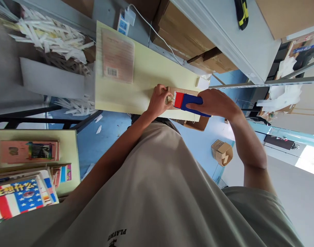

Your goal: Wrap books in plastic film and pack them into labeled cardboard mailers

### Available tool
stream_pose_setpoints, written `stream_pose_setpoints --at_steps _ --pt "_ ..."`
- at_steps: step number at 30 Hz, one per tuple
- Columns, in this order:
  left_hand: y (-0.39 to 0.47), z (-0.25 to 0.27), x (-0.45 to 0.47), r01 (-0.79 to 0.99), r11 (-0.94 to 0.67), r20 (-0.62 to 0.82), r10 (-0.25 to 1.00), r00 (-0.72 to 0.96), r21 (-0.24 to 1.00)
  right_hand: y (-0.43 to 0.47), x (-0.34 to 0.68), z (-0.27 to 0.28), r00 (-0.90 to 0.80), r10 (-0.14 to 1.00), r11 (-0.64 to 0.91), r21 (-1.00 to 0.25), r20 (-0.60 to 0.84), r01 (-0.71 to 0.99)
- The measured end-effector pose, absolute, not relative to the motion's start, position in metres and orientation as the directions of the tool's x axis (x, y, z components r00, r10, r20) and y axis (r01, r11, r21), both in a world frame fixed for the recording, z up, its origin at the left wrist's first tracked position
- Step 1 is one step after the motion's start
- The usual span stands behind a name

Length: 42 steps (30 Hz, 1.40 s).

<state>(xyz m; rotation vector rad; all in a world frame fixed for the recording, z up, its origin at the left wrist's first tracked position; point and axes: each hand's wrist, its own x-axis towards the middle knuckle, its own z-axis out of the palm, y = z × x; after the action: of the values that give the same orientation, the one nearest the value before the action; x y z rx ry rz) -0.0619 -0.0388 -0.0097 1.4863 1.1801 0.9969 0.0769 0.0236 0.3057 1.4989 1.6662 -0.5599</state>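
Note:
My right hand (216,104) is closed around a long blue object with a red end (193,101), whose exact kind I cannot tell. Its red end points left, toward my left hand (159,101). The fingers of that left hand are curled in a pinch at a small tan piece (169,99), too small to name, right beside the red end. Under both hands, a brown cardboard-like piece (187,90) lies near the front edge of the pale yellow table (146,72). Left of them, a pinkish book with a barcode (118,56) lies on the table.
A power strip (123,25) and white cable are behind the table, with cardboard boxes (185,31) at the back. A yellow-black utility knife (241,13) lies on the upper shelf. Paper strips (54,34) are heaped left. Books (30,151) fill a lower-left table; a carton (222,152) stands on the floor.

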Motion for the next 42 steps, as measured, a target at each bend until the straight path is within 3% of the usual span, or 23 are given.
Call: stream_pose_setpoints --at_steps 7,14,19,23,25,34,42 --pt "-0.042 -0.01 -0.064 0.146 -0.012 -0.02 0.976 0.217 0.989 0.041 0.141 0.266 0.081 0.523 0.189 0.208 -0.849 0.96" --pt "-0.048 -0.003 -0.076 0.231 0.014 -0.073 0.966 0.248 0.973 0.05 0.173 0.206 0.008 0.512 0.21 0.134 -0.859 0.969" --pt "-0.066 0.011 -0.06 0.139 0.235 -0.24 0.971 0.02 0.962 0.048 0.185 0.191 -0.076 0.536 0.226 0.056 -0.841 0.973" --pt "-0.079 0.021 -0.034 -0.023 0.435 -0.426 0.87 -0.247 0.9 0.042 0.19 0.188 -0.139 0.543 0.217 -0.022 -0.828 0.976" --pt "-0.082 0.025 -0.023 -0.022 0.485 -0.461 0.814 -0.354 0.874 0.04 0.191 0.186 -0.184 0.543 0.219 -0.073 -0.819 0.973" --pt "-0.074 0.028 -0.005 0.208 0.526 -0.316 0.733 -0.602 0.825 0.039 0.211 0.173 -0.407 0.552 0.233 -0.334 -0.728 0.913" --pt "-0.073 0.03 -0.017 0.263 0.535 -0.251 0.704 -0.664 0.803 0.033 0.347 0.219 -0.347 0.472 0.163 -0.307 -0.81 0.938"
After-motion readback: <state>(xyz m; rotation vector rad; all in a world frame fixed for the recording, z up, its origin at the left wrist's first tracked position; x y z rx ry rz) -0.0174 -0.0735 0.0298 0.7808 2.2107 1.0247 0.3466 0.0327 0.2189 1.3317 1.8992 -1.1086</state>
